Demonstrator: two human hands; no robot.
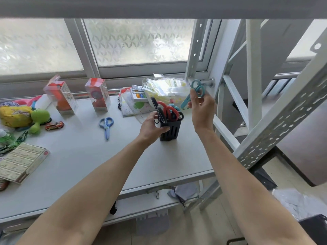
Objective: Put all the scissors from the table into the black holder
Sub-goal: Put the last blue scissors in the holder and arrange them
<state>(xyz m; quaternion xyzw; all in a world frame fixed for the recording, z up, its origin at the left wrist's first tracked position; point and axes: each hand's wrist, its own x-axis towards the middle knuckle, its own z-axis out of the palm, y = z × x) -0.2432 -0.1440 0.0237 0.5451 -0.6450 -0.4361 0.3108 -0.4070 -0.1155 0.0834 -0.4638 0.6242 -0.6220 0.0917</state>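
Observation:
The black holder (172,130) stands on the grey table (88,156) right of centre. Red, black and teal scissor handles (169,110) stick out of its top. My left hand (153,126) wraps around the holder's left side. Above and to the right of the holder, my right hand (201,107) holds teal scissors (195,91) in the air, handles up and blades pointing down-left. Blue scissors (106,125) lie flat on the table to the left of the holder, apart from both hands.
Two clear toy boxes (97,94) stand at the back. Green and yellow toys (38,119), a toy car (54,125) and a flat box (19,161) crowd the left. Plastic bags (164,87) and stationery lie behind the holder. A metal rack post (276,121) rises at right.

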